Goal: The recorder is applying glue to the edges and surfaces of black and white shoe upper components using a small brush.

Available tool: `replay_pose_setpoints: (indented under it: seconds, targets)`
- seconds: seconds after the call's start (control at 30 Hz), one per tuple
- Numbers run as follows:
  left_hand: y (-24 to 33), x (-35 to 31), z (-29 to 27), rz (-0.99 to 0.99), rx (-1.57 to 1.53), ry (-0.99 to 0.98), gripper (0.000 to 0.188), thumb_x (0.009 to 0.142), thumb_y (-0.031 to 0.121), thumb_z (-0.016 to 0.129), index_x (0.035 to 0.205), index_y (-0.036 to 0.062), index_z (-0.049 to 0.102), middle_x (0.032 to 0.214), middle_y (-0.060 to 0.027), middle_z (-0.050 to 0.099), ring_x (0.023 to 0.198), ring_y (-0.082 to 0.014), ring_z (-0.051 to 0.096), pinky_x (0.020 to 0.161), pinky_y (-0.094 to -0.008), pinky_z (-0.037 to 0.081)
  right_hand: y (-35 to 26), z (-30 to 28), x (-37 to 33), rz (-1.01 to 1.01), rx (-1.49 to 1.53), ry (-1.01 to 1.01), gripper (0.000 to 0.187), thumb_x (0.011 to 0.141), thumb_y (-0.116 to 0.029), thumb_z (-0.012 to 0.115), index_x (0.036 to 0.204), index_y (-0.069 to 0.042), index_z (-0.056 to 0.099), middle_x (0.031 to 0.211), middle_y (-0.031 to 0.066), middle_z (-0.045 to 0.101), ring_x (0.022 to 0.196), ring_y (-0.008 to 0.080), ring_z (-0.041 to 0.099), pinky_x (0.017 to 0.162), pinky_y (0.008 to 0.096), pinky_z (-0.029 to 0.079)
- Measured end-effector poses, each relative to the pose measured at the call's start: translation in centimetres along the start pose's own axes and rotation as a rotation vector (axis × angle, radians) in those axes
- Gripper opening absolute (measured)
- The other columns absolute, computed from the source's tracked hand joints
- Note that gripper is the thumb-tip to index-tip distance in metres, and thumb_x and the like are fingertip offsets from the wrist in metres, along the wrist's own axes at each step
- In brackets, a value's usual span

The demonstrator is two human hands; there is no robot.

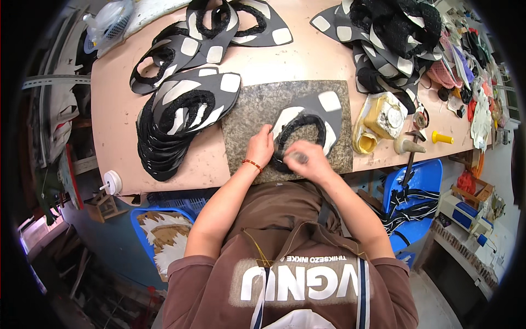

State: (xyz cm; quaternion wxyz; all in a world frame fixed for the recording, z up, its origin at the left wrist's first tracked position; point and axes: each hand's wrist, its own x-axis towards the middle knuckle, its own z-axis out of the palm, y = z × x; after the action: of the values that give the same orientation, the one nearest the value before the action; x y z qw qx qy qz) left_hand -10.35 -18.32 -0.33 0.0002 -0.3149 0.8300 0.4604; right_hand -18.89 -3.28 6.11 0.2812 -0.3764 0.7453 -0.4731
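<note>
A dark grey shoe upper (310, 103) with white patches and a black fuzzy opening lies on a speckled grey slab (246, 120) in front of me. My left hand (260, 147) is closed at the upper's left edge, fingers pinching it. Over the near side of the opening, my right hand (307, 159) is curled into a fist. A small, blurred, greyish round end shows in that fist; its kind cannot be made out. Left of the slab lies a stack of similar uppers (222, 101), overlapping one another.
More uppers (189, 46) lie at the far left, and a black heap of them (378, 49) at the far right. Right of the slab stand a glue-smeared yellow container (383, 116) and a yellow plastic piece (442, 137). A blue chair (422, 175) holds black-and-white strips.
</note>
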Motion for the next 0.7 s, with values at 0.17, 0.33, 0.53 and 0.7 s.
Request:
replay_pose_setpoints:
  seconds: [0.17,0.33,0.53,0.7]
  targets:
    - [-0.2,-0.7,-0.4,0.129,0.103,0.019,0.021,0.091,0.020,0.049,0.107,0.0064,0.051,0.091,-0.0218,0.062,0.083,-0.0406,0.059,0.071,-0.0462,0.047,0.1,1.5,-2.7,0.045,0.129,-0.144,0.013,0.072,-0.009,0.067,0.083,-0.003,0.062,0.082,0.0111,0.062,0.079,0.0282,0.061,0.071,0.0339,0.049]
    - [1.7,-4.0,-3.1,-0.141,0.417,-0.318,0.050,0.090,0.042,0.048,0.110,-0.0034,0.040,0.081,-0.0291,0.061,0.081,-0.0448,0.060,0.070,-0.0486,0.048,0.2,1.1,-3.9,0.139,0.150,-0.068,0.014,0.073,-0.010,0.068,0.084,-0.003,0.062,0.084,0.0100,0.061,0.081,0.0259,0.061,0.072,0.0328,0.048]
    - [0.2,-5.1,-1.9,-0.308,-0.123,-0.250,0.032,0.088,0.012,0.048,0.115,-0.0015,0.037,0.084,-0.0195,0.062,0.055,-0.0217,0.065,0.051,-0.0330,0.052,0.5,-0.4,-2.8,0.153,0.170,0.124,0.014,0.070,-0.009,0.065,0.082,-0.003,0.061,0.082,0.0084,0.060,0.078,0.0211,0.060,0.072,0.0294,0.046]
    - [1.3,0.4,-0.9,-0.053,0.181,-0.049,0.033,0.082,0.003,0.046,0.115,0.0023,0.040,0.079,-0.0253,0.061,0.071,-0.0388,0.061,0.064,-0.0479,0.048,0.0,-1.3,2.2,-0.110,0.091,0.270,0.016,0.067,-0.008,0.064,0.082,-0.003,0.061,0.083,0.0098,0.059,0.075,0.0255,0.060,0.069,0.0313,0.048]
